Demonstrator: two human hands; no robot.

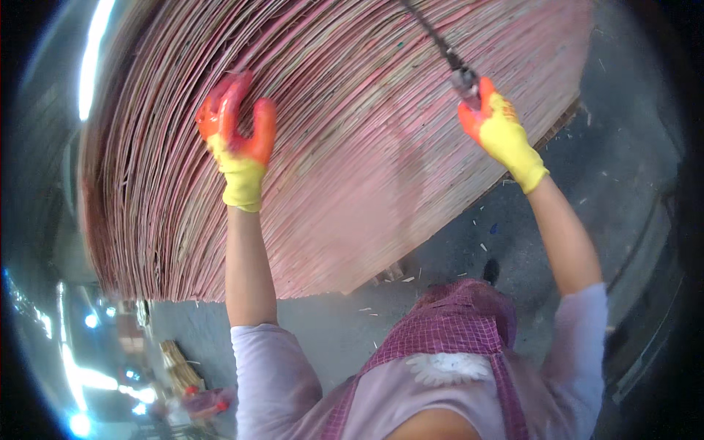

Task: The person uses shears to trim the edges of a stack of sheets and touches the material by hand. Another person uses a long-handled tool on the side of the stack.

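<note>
A big stack of thin, pink-stained wood sheets fills the upper middle, its layered edges facing me. My left hand, in a yellow glove with orange coating, is at the stack's left part. Its thumb and fingers are apart, with the fingertips at the sheet edges; whether they press on them I cannot tell. My right hand, gloved alike, is closed round the grey end of a long, thin, dark tool. The tool slants up and left across the sheet edges and runs out of the picture, so its kind is unclear.
Grey floor with scattered wood slivers lies between me and the stack. Wooden supports show under its lower edge. At the lower left are a bundle of wood strips and a blurred person with red gloves.
</note>
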